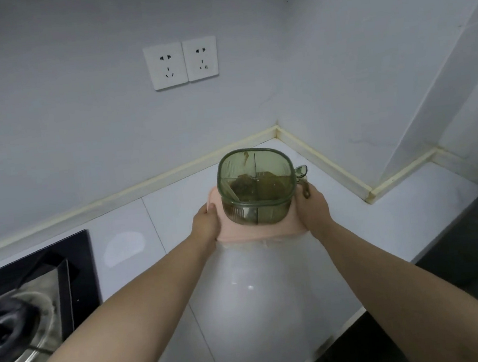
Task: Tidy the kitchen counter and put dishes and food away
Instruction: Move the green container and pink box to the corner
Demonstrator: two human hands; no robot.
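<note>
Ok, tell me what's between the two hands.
Head view: a pink base, gripped at its sides by the left hand and right hand, with a green see-through container standing on it.

The container [255, 179] was translucent olive green, its contents perhaps brownish; the tray [264, 233] was pale pink. The table [161, 219] was white, the hob [81, 249] black, the edging strip [143, 188] cream.

person, two arms in view | left hand [205, 223]: bare, thumb and knuckles showing, short thumbnail | right hand [314, 208]: bare, back of hand and wrist showing, fingers mostly hidden | left forearm [145, 310]: bare along its whole visible length, faint curved crease near the bottom edge | right forearm [398, 281]: bare along its whole visible length
</note>
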